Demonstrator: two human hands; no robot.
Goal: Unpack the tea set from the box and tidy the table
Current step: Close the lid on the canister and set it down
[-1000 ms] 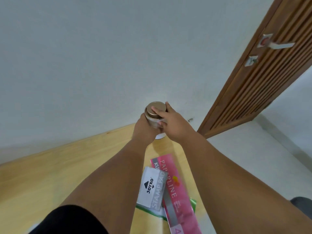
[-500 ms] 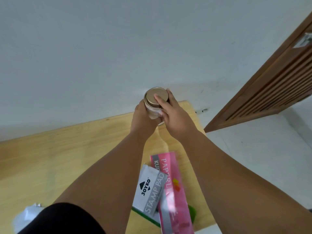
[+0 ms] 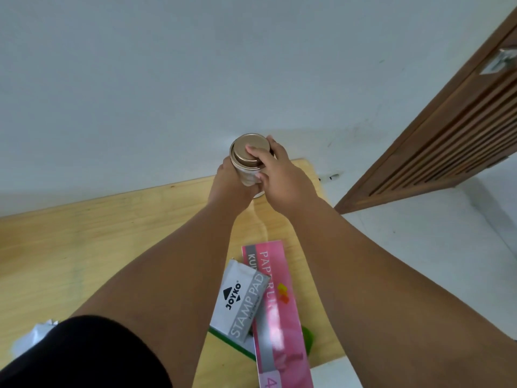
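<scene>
A small jar (image 3: 246,172) with a gold metal lid (image 3: 247,151) is held up over the far right corner of the wooden table (image 3: 84,239), close to the white wall. My left hand (image 3: 229,186) wraps around the jar's body from the left. My right hand (image 3: 277,175) grips it from the right, with the fingertips resting on the lid. A white round object shows just under my hands, mostly hidden.
A grey stamp pad box (image 3: 242,301) lies on a pink paper pack (image 3: 277,315) near the table's right edge, with something green (image 3: 307,337) beneath them. Crumpled white wrapping (image 3: 33,337) sits at the lower left. A slatted wooden door (image 3: 447,141) stands at the right, beside white floor.
The view has shifted down and right across the frames. Both hands stay on the jar, which has tilted so its lid faces the camera more.
</scene>
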